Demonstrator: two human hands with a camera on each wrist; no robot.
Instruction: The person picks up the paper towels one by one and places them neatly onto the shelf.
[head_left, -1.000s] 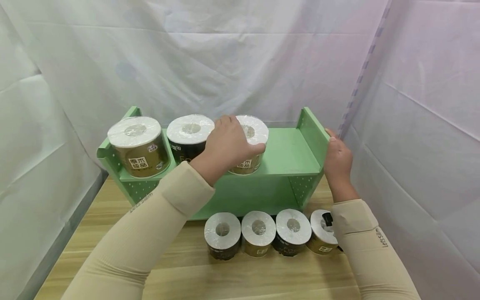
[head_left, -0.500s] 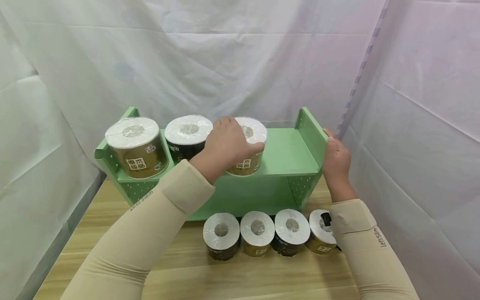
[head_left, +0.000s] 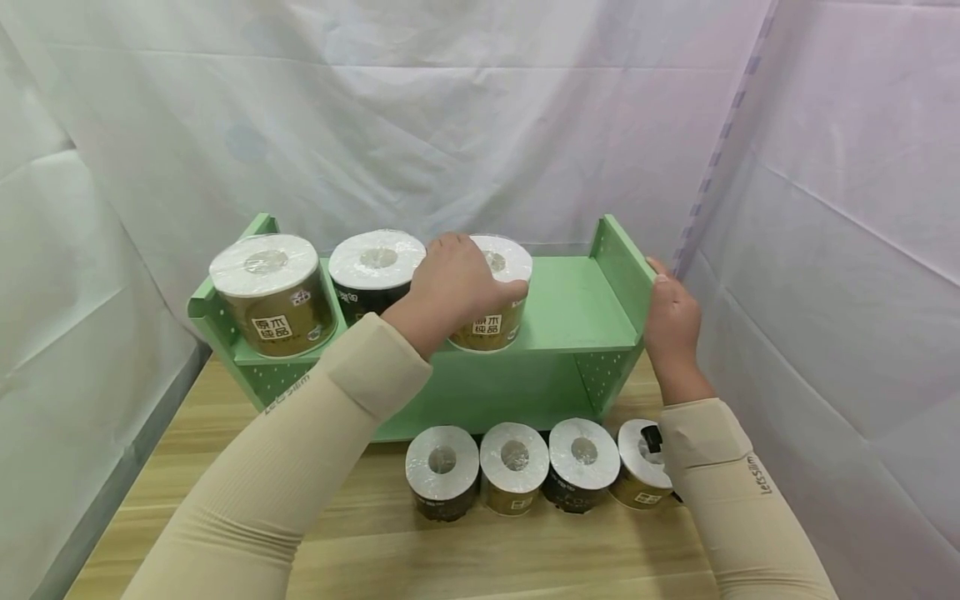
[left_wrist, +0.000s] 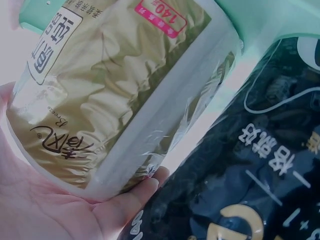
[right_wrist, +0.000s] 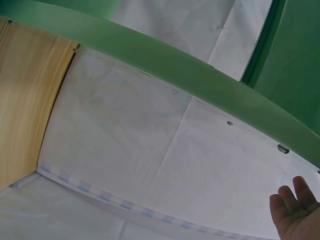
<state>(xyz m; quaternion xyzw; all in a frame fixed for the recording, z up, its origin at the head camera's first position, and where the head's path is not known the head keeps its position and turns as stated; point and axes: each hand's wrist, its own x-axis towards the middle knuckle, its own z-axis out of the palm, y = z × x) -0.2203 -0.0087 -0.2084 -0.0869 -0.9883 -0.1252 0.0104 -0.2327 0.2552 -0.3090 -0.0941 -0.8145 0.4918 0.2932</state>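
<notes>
My left hand [head_left: 456, 287] grips a gold-wrapped toilet roll [head_left: 491, 330] that stands upright on the top board of a green shelf [head_left: 577, 302]. The left wrist view has my fingers and palm round one end of this roll [left_wrist: 107, 85], close beside a black-wrapped roll [left_wrist: 240, 175]. Further left on the same board stands another gold roll [head_left: 276, 312]. My right hand [head_left: 673, 325] is at the outer edge of the shelf's right side panel [head_left: 626, 271]. In the right wrist view its extended fingers [right_wrist: 289, 200] show near the green panel edge [right_wrist: 165, 70].
In front of the shelf, several toilet rolls [head_left: 515, 467] stand in a row on the wooden table [head_left: 450, 558], black and gold wrappers alternating. The rightmost roll [head_left: 643, 467] is partly covered by my right forearm. White curtains [head_left: 465, 133] hang behind and at both sides.
The view has shifted very slightly. Both hands keep their places, the left on the gold toilet roll and the right at the side panel.
</notes>
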